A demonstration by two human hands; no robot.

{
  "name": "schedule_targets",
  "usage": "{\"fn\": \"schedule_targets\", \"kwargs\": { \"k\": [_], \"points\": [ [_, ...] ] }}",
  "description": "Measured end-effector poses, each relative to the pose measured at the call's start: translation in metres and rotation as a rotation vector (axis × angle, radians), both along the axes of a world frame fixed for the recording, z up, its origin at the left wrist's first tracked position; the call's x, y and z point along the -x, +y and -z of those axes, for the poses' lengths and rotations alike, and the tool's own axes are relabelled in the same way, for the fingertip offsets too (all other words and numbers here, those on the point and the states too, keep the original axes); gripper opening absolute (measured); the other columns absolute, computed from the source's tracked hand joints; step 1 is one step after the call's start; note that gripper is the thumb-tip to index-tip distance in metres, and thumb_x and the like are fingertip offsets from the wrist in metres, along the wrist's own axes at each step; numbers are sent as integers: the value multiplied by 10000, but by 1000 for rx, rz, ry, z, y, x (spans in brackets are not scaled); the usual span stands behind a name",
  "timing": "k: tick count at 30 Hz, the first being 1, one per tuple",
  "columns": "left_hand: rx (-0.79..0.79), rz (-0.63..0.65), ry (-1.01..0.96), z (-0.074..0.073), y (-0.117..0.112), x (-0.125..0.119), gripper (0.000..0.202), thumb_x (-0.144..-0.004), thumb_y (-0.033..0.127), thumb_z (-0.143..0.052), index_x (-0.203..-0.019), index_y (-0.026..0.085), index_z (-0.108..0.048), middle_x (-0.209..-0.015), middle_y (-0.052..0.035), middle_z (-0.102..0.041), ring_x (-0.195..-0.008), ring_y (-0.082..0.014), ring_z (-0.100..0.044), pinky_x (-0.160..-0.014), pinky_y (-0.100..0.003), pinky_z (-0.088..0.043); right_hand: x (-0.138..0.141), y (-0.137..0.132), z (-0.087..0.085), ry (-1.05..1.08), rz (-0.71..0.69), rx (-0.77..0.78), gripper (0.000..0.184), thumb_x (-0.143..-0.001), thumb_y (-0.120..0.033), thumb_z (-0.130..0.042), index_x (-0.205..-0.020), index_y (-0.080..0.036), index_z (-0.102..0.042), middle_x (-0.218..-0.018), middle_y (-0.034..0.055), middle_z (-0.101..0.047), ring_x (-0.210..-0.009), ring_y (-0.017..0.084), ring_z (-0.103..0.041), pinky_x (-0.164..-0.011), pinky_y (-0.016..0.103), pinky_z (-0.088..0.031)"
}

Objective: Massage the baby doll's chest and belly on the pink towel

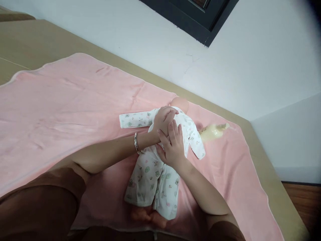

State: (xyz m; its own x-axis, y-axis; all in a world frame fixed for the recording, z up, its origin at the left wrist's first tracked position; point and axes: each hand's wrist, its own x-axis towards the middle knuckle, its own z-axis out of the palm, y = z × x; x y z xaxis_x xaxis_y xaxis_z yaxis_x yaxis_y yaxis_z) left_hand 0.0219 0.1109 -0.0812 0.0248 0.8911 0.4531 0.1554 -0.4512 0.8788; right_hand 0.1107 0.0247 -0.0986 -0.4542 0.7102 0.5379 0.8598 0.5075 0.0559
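Note:
A baby doll lies on its back on the blanket, dressed in a white romper [146, 167] with small green, pink and grey prints. Its round head [181, 104] is at the far end, and its feet [149, 216] stick out of the trouser legs nearest me. My left hand [164, 121], with a silver bangle on the wrist, rests on the upper chest, fingers curled together at the romper's neckline. My right hand [173, 144] lies over the romper's middle with fingers spread, its tips overlapping the left wrist. The chest fabric beneath both hands is hidden.
A pink blanket [75, 100] covers most of the wooden table [45, 40]. Right of the doll's sleeve lies a cream-coloured bottle [213, 132] with brown markings. Beyond the table's back edge stands a white wall [112, 33] with a dark frame [190, 20].

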Motion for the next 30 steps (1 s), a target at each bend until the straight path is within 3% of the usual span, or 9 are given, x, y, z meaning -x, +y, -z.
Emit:
{"fn": "schedule_targets", "kwargs": {
  "k": [4,8,13,19,23,26,30],
  "points": [
    [-67,49,44,10,26,3,218,-928,328,-434,-808,258,-601,-970,-60,-714,-1041,-239,-645,-1022,-454,-518,-8,15,-4,77,10,140,543,-976,-287,-434,-1487,-104,-411,-1626,203,-280,-1558,306,-102,-1232,600,-171],
    [-113,110,110,26,28,0,214,-934,288,-436,-864,250,-635,-974,-49,-726,-1043,-233,-661,-1038,-430,-507,-34,36,-11,160,18,285,609,-961,-425,-496,-1506,-171,-398,-1629,140,-310,-1529,268,-244,-1240,560,-190],
    [-78,87,116,28,25,-3,302,-964,229,-385,-1097,177,-652,-1224,-100,-697,-1243,-238,-593,-1136,-457,-439,-66,56,-3,349,141,311,504,-1018,-453,-367,-1432,-205,-511,-1601,118,-377,-1512,231,-295,-1233,540,-224],
    [-58,68,29,33,25,-3,371,-1020,315,-317,-1169,191,-633,-1311,-98,-662,-1291,-210,-569,-1167,-438,-420,-39,39,-2,360,425,349,585,-1002,-387,-374,-1529,-133,-374,-1649,200,-216,-1542,361,-149,-1185,666,-217],
    [-38,72,-60,38,24,-3,379,-1036,364,-320,-1155,205,-643,-1277,-80,-678,-1244,-196,-601,-1142,-406,-451,-37,40,-14,210,298,386,551,-972,-341,-438,-1503,-191,-435,-1649,134,-260,-1548,363,-111,-1195,668,-194],
    [-15,82,-67,37,23,-3,349,-1033,367,-360,-1161,210,-645,-1268,-65,-682,-1232,-204,-606,-1132,-393,-458,-59,56,-22,144,128,468,537,-972,-446,-490,-1475,-259,-477,-1634,70,-317,-1541,307,-194,-1223,600,-200],
    [-14,89,-30,33,22,-2,367,-1035,372,-354,-1174,189,-641,-1273,-72,-680,-1234,-212,-603,-1134,-411,-454,-70,65,-21,250,244,450,603,-1003,-509,-413,-1525,-207,-394,-1638,130,-286,-1531,288,-236,-1226,595,-182]
  ]
}}
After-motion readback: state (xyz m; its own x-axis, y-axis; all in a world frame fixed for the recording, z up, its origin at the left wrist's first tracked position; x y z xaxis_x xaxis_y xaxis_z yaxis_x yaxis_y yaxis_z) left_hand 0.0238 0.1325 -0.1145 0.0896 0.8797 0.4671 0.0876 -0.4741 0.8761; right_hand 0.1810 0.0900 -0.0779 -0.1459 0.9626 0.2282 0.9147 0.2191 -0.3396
